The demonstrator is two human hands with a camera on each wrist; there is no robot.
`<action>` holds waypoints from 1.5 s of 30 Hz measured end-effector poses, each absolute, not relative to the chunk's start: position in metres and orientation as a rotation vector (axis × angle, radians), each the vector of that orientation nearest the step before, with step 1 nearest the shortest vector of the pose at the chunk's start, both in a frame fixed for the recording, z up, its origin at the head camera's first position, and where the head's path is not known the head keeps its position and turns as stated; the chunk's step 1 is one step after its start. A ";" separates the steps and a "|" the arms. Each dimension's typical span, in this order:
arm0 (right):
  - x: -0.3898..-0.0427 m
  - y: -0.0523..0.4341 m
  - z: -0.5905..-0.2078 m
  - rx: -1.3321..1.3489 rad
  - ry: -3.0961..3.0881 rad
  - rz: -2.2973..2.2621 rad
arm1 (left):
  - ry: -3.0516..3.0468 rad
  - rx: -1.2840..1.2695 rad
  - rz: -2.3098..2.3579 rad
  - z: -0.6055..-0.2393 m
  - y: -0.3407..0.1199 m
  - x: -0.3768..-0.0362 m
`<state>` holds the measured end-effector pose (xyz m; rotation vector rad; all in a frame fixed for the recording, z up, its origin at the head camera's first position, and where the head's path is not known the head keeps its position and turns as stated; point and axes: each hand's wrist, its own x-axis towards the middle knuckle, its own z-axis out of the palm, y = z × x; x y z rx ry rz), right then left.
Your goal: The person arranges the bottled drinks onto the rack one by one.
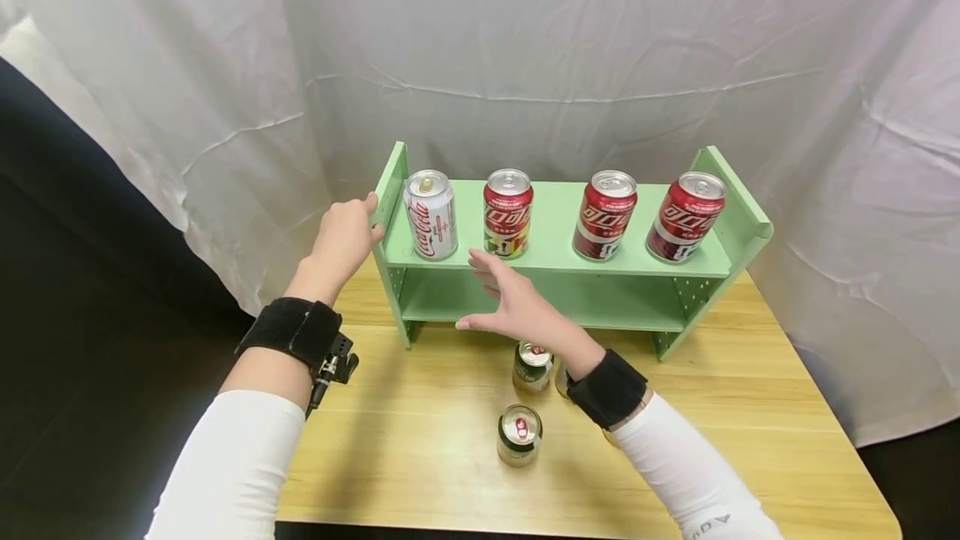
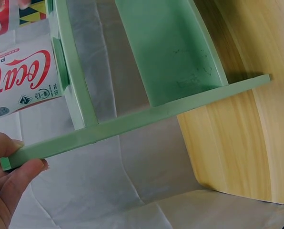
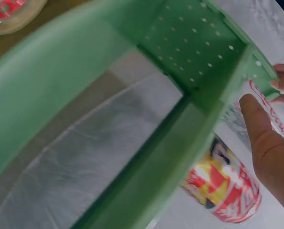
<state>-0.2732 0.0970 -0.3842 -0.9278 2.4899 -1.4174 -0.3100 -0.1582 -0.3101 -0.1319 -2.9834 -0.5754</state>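
Note:
A light-green two-tier shelf [image 1: 555, 219] stands on the table. My left hand [image 1: 337, 240] pinches the upper front edge of its left side panel [image 2: 123, 125] between thumb and fingers. Just right of that hand, a white Coca-Cola can [image 1: 432, 223] stands on the top board. My right hand [image 1: 517, 302], thumb and fingers spread apart, hovers in front of the shelf with nothing in its grasp. It is nearest to a red can with a colourful lower pattern [image 1: 508, 207]. Two more red cola cans, one [image 1: 606, 219] right of centre and another [image 1: 686, 219] farther right, share the top board.
On the wooden table [image 1: 420, 457], a green-and-gold can [image 1: 532, 369] stands before the shelf and a similar can [image 1: 519, 437] nearer me. Other cans are mostly hidden beneath my right wrist. Pale grey cloth [image 1: 525, 48] hangs behind the shelf and at both sides.

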 end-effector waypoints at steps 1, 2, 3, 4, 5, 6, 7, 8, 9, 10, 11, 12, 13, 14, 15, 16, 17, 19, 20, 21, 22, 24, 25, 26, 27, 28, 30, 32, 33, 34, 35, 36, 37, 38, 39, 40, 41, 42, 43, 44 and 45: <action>-0.272 0.098 -0.388 -0.919 2.488 -1.411 | -2.980 -0.130 -0.578 -0.310 -0.158 -0.310; -0.271 0.100 -0.392 -0.911 2.485 -1.406 | -2.977 -0.133 -0.574 -0.309 -0.158 -0.310; -0.271 0.101 -0.396 -0.907 2.485 -1.402 | -2.975 -0.135 -0.571 -0.309 -0.158 -0.311; -0.270 0.102 -0.399 -0.914 2.480 -1.404 | -2.972 -0.136 -0.566 -0.308 -0.158 -0.311; -0.270 0.103 -0.403 -0.927 2.477 -1.413 | -2.969 -0.137 -0.562 -0.308 -0.159 -0.311; -0.270 0.104 -0.407 -0.938 2.468 -1.430 | -2.967 -0.137 -0.561 -0.307 -0.159 -0.311; -0.270 0.104 -0.411 -0.948 2.459 -1.451 | -2.964 -0.134 -0.565 -0.307 -0.160 -0.311; -0.269 0.105 -0.414 -0.963 2.451 -1.473 | -2.963 -0.134 -0.568 -0.306 -0.160 -0.311; -0.268 0.106 -0.418 -0.976 2.439 -1.498 | -2.961 -0.131 -0.571 -0.306 -0.161 -0.310; -0.267 0.106 -0.422 -0.994 2.422 -1.526 | -2.959 -0.128 -0.576 -0.305 -0.161 -0.310; -0.266 0.107 -0.426 -1.002 2.405 -1.551 | -2.958 -0.125 -0.585 -0.305 -0.161 -0.310; -0.265 0.108 -0.430 -1.011 2.387 -1.572 | -2.958 -0.120 -0.593 -0.305 -0.162 -0.310; -0.263 0.109 -0.434 -1.018 2.375 -1.583 | -2.958 -0.116 -0.601 -0.305 -0.162 -0.310; -0.261 0.110 -0.438 -1.025 2.367 -1.588 | -2.958 -0.114 -0.605 -0.305 -0.163 -0.309; -0.259 0.111 -0.442 -1.031 2.358 -1.594 | -2.958 -0.112 -0.608 -0.305 -0.163 -0.309; -0.257 0.112 -0.446 -1.034 2.355 -1.596 | -2.958 -0.111 -0.613 -0.304 -0.163 -0.309; -0.255 0.113 -0.450 -1.032 2.361 -1.592 | -2.957 -0.110 -0.614 -0.304 -0.163 -0.309; -0.250 0.116 -0.456 -1.037 2.376 -1.579 | -2.955 -0.108 -0.616 -0.304 -0.162 -0.309; -0.247 0.117 -0.458 -1.037 2.381 -1.573 | -2.956 -0.106 -0.615 -0.305 -0.162 -0.310; -0.245 0.118 -0.461 -1.038 2.383 -1.569 | -2.955 -0.104 -0.613 -0.305 -0.162 -0.310; -0.242 0.119 -0.464 -1.040 2.384 -1.562 | -2.953 -0.103 -0.616 -0.305 -0.162 -0.310; -0.237 0.121 -0.469 -1.030 2.372 -1.558 | -2.952 -0.101 -0.617 -0.306 -0.163 -0.310; -0.235 0.121 -0.471 -1.019 2.362 -1.559 | -2.951 -0.101 -0.617 -0.306 -0.163 -0.310; -0.233 0.122 -0.474 -1.012 2.357 -1.557 | -2.950 -0.101 -0.619 -0.306 -0.164 -0.310; -0.231 0.123 -0.476 -1.003 2.352 -1.556 | -2.948 -0.103 -0.619 -0.307 -0.164 -0.310; -0.230 0.124 -0.477 -0.999 2.347 -1.554 | -2.949 -0.102 -0.619 -0.307 -0.165 -0.310; -0.227 0.125 -0.480 -0.982 2.353 -1.541 | -2.953 -0.095 -0.626 -0.307 -0.165 -0.309; -0.224 0.127 -0.483 -0.982 2.369 -1.525 | -2.954 -0.087 -0.628 -0.307 -0.165 -0.309; -0.223 0.128 -0.485 -0.985 2.377 -1.517 | -2.954 -0.083 -0.628 -0.308 -0.165 -0.309; -0.221 0.129 -0.488 -1.002 2.386 -1.508 | -2.954 -0.082 -0.629 -0.309 -0.165 -0.309; -0.220 0.130 -0.490 -1.014 2.394 -1.505 | -2.954 -0.081 -0.633 -0.310 -0.164 -0.309; -0.218 0.131 -0.493 -1.030 2.403 -1.504 | -2.954 -0.086 -0.628 -0.310 -0.163 -0.310; -0.216 0.133 -0.496 -1.050 2.414 -1.504 | -2.953 -0.091 -0.621 -0.311 -0.162 -0.310; -0.215 0.134 -0.499 -1.063 2.424 -1.503 | -2.953 -0.099 -0.617 -0.312 -0.161 -0.309; -0.213 0.135 -0.502 -1.072 2.435 -1.503 | -2.954 -0.106 -0.614 -0.312 -0.160 -0.309; -0.211 0.137 -0.505 -1.078 2.445 -1.505 | -2.957 -0.111 -0.609 -0.312 -0.159 -0.309; -0.209 0.139 -0.509 -1.083 2.453 -1.511 | -2.957 -0.113 -0.604 -0.312 -0.159 -0.309; -0.207 0.140 -0.512 -1.078 2.456 -1.517 | -2.955 -0.118 -0.596 -0.312 -0.158 -0.309; -0.205 0.142 -0.514 -1.075 2.456 -1.524 | -2.952 -0.121 -0.590 -0.312 -0.158 -0.309; -0.204 0.144 -0.517 -1.070 2.454 -1.535 | -2.945 -0.124 -0.587 -0.312 -0.158 -0.309; -0.202 0.145 -0.520 -1.065 2.445 -1.554 | -2.937 -0.127 -0.581 -0.312 -0.158 -0.309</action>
